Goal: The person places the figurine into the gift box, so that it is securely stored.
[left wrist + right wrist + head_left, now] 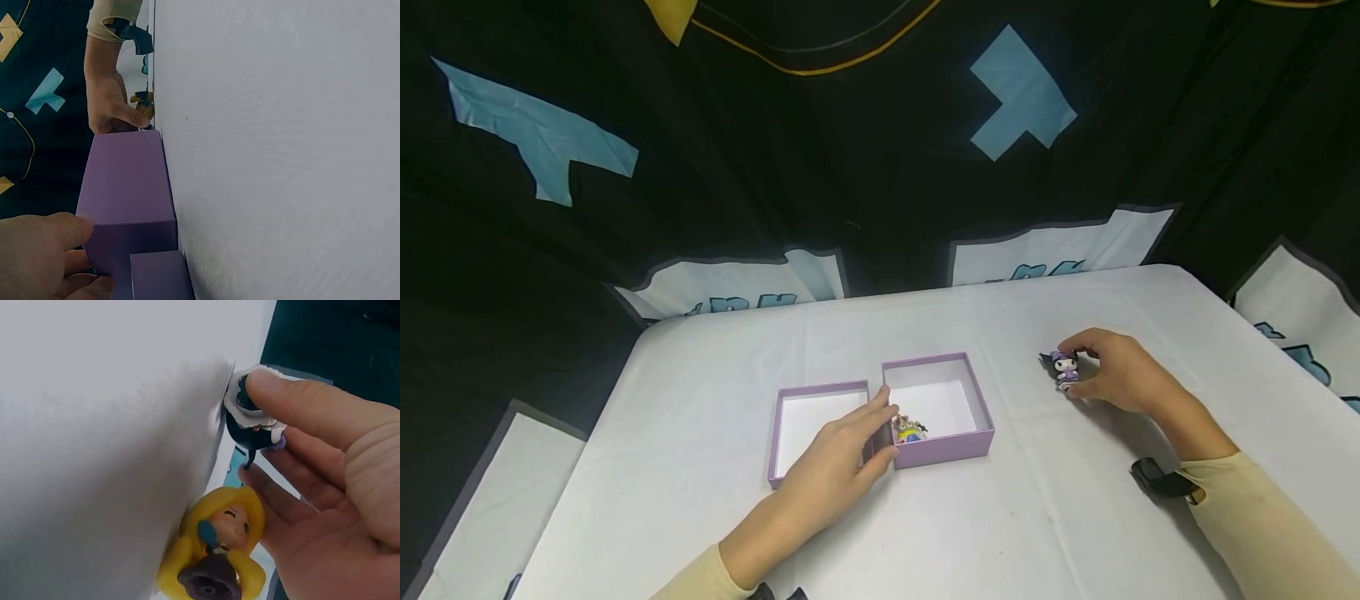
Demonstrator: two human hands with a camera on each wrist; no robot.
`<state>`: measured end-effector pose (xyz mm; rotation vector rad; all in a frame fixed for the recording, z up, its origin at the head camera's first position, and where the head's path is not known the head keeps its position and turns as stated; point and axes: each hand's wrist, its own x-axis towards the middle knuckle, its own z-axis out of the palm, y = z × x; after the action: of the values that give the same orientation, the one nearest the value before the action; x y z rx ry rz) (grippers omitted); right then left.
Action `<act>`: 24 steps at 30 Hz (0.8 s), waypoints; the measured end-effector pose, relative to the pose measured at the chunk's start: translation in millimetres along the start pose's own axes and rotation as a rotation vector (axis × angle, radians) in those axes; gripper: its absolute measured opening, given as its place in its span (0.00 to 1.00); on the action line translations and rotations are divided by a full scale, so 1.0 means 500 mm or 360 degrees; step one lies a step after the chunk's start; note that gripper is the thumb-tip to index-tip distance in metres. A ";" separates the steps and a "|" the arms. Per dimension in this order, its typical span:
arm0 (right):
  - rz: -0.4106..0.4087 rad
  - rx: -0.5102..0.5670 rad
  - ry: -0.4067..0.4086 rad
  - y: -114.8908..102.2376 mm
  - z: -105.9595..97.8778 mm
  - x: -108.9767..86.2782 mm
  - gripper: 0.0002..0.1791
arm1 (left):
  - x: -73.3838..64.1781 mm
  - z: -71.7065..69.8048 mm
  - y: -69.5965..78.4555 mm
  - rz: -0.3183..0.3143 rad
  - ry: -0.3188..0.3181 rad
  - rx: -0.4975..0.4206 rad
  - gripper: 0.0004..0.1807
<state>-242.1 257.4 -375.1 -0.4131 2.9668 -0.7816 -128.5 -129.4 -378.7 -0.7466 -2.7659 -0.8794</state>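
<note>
My right hand (1123,375) pinches a small dark-eared figurine in purple (1065,371) between thumb and fingers, at the table's right side. In the right wrist view, a yellow-haired doll figurine (219,556) shows below that hand; whether the palm touches it I cannot tell. My left hand (831,458) reaches over the shallow purple tray (773,437) to the deeper purple box (943,450). Its fingers touch the box's left wall, and the thumb lies by the front corner. Inside the box, by that wall, sits a small figurine in yellow and blue (910,430), partly hidden by the wall.
A white cloth covers the table (1030,517). Tray and box stand side by side at its middle, white inside. A black patterned curtain (850,167) hangs behind the table. A dark strap (1161,481) is on my right wrist.
</note>
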 end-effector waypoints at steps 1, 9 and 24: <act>-0.0006 -0.0001 0.0002 -0.001 0.001 0.000 0.33 | 0.000 0.000 0.000 0.0000 0.0000 -0.0002 0.26; -0.0071 0.0009 0.0019 -0.017 0.007 -0.003 0.32 | -0.003 0.002 -0.001 0.0020 0.0002 -0.0019 0.26; -0.0337 0.0080 0.0108 -0.096 0.004 -0.008 0.29 | -0.001 0.000 0.001 0.0007 -0.0007 0.0004 0.26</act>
<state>-226.4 217.4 -353.5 -0.7209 2.9920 -0.9041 -127.7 -129.4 -378.6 -0.7553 -2.7676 -0.8746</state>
